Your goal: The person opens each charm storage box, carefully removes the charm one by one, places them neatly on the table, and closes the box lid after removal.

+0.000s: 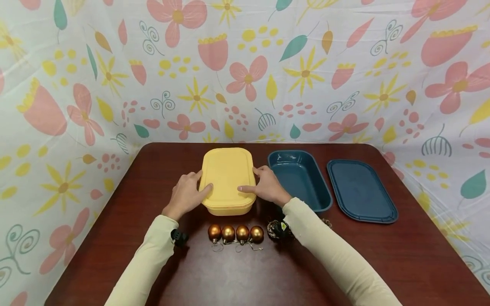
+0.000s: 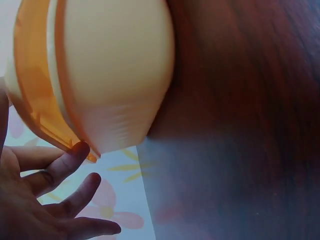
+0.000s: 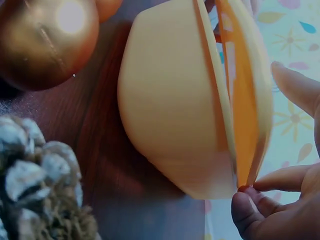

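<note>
A yellow lid (image 1: 226, 174) lies over a matching yellow container (image 1: 229, 211) on the table. Both wrist views show a gap between the lid's underside and the rim of the container (image 3: 170, 100), with the lid tilted. My left hand (image 1: 186, 193) holds the lid's left side, thumb on top and a fingertip under its edge; its other fingers are spread in the left wrist view. On the opposite side my right hand (image 1: 269, 186) pinches the lid (image 3: 263, 95), fingertips at its far corner and thumb over the top. What is inside the container is hidden.
Several gold ball ornaments (image 1: 228, 234) line up in front of the container. Pinecones (image 1: 274, 229) sit by my right forearm, partly hidden by it. To the right are a dark blue container (image 1: 300, 180) and a blue lid (image 1: 363, 191). A patterned cloth (image 1: 245, 72) hangs behind.
</note>
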Motion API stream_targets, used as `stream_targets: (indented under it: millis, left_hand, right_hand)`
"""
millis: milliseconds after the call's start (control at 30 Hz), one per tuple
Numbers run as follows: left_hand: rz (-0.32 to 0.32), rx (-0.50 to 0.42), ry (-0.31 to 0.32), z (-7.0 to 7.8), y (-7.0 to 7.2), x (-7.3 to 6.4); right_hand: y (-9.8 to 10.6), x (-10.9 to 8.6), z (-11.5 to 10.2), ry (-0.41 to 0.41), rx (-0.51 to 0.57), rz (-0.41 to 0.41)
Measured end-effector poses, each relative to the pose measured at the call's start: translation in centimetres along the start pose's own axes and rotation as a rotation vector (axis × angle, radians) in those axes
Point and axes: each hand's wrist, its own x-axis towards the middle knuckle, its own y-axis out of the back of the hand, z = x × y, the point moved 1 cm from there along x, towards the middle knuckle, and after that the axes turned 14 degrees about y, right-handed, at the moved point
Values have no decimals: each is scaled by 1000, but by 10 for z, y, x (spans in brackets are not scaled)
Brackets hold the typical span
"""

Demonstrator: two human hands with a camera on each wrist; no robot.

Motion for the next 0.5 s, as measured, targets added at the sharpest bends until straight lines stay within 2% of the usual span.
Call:
stream_targets:
  millis: [167, 500]
  left_hand:
    - [-11, 40, -1, -2, -6, -2]
    - [-18, -21, -27, -3, -8, 3]
  right_hand:
    - [-1, -2, 3, 3, -18, -22]
    - [-1, -2, 2, 25, -65, -40]
